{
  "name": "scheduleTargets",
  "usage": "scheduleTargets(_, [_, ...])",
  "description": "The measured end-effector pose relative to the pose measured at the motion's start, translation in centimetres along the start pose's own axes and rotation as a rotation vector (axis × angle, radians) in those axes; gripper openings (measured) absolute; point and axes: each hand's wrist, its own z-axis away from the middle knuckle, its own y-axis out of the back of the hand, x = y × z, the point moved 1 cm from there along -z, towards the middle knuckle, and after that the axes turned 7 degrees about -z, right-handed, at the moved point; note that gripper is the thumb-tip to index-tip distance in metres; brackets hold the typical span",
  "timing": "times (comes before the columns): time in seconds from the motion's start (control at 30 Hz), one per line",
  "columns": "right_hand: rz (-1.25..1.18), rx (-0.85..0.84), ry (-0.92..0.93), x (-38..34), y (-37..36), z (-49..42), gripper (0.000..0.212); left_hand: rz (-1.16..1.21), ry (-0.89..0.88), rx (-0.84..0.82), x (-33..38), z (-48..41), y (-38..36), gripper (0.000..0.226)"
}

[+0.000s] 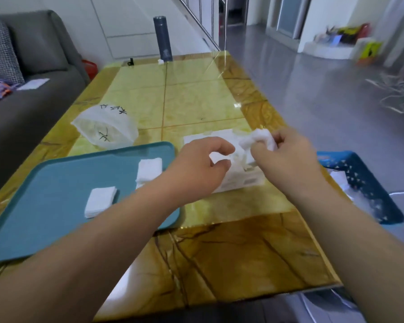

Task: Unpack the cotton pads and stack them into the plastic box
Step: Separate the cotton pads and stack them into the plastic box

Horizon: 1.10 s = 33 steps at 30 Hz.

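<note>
A white packet of cotton pads (239, 180) lies on the yellow table, between my hands. My left hand (197, 170) rests on its left part, fingers curled and pinching at the wrapper. My right hand (287, 157) is closed on a crumpled white wad of cotton pads (257, 139) lifted just above the packet. Two small stacks of white pads (148, 170) (99, 201) lie on a teal tray (44, 220) at the left. A translucent plastic box (105, 125) with black marks lies tipped on its side behind the tray.
A blue perforated basket (364, 180) with white pieces inside hangs off the table's right edge. A dark flask (162, 39) stands at the far end. A grey sofa (33, 66) runs along the left. The table's near edge (219, 306) is close to my body.
</note>
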Motion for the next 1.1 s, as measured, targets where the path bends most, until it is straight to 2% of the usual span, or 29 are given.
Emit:
scheduleTargets(0.17, [0.225,-0.058,0.011,0.7,-0.2,-1.0,0.016,-0.317,-0.185,-0.124,1.7,-2.5,-1.1,0.026])
scheduleTargets(0.3, [0.269,-0.143,-0.021,0.9,-0.9,-1.2,0.015,-0.450,-0.222,-0.215,1.2,-3.4,-1.7,0.020])
scheduleTargets(0.47, [0.387,-0.213,-0.089,-0.1,-1.4,-1.6,0.031,-0.426,-0.200,-0.219,-0.1,-3.3,-1.8,0.023])
scheduleTargets(0.53, [0.465,-0.227,-0.118,-0.7,-1.8,-1.8,0.035,-0.373,-0.185,-0.195,-0.5,-3.1,-1.9,0.016])
scheduleTargets(0.67, [0.576,-0.230,-0.144,-1.9,-2.6,-1.9,0.024,-0.214,-0.172,-0.086,-1.6,-2.5,-1.8,0.011])
scheduleTargets(0.8, [0.684,-0.301,-0.134,-2.7,-3.5,-1.4,0.031,-0.190,-0.186,-0.068,-2.3,-2.1,-1.8,0.008])
scheduleTargets(0.93, [0.689,-0.427,-0.090,-3.2,-3.7,-0.3,0.014,-0.182,-0.173,-0.069,-2.2,-2.1,-1.6,0.017])
scheduleTargets(1.0, [0.668,-0.450,-0.093,-2.9,-3.5,0.0,0.013,-0.182,-0.177,-0.074,-2.1,-2.1,-1.6,0.017])
scheduleTargets(1.1, [0.658,-0.398,-0.104,-2.7,-3.4,-0.2,0.020,-0.191,-0.179,-0.067,-2.2,-2.2,-1.7,0.008])
